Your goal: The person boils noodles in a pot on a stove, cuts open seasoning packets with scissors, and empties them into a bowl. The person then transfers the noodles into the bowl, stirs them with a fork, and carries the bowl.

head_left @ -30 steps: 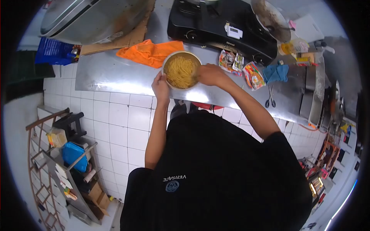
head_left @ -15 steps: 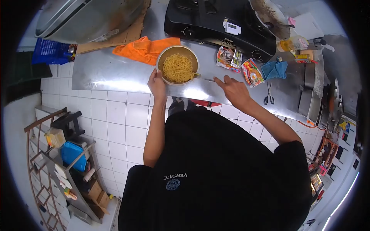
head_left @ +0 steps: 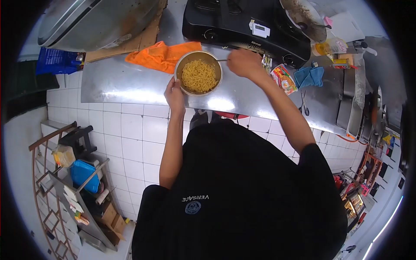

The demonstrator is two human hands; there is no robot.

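A metal bowl of yellow noodles stands on the steel counter near its front edge. My left hand grips the bowl's left rim. To the right of the bowl, my right hand is closed on the handle of a utensil, whose thin shaft reaches over the bowl's upper right rim. The utensil's far end is hard to make out. Behind and left of the bowl lies an orange cloth. A red and white packet lies right of my right hand, with a silver sachet beside it.
A black gas stove stands behind the bowl, with a small white device on it. A used pan, a blue cloth and scissors are at the right. A large metal vessel fills the back left.
My right hand has moved back and left, closer to the bowl, and the utensil now crosses the upper right rim instead of the lower right. My left hand stays on the bowl.
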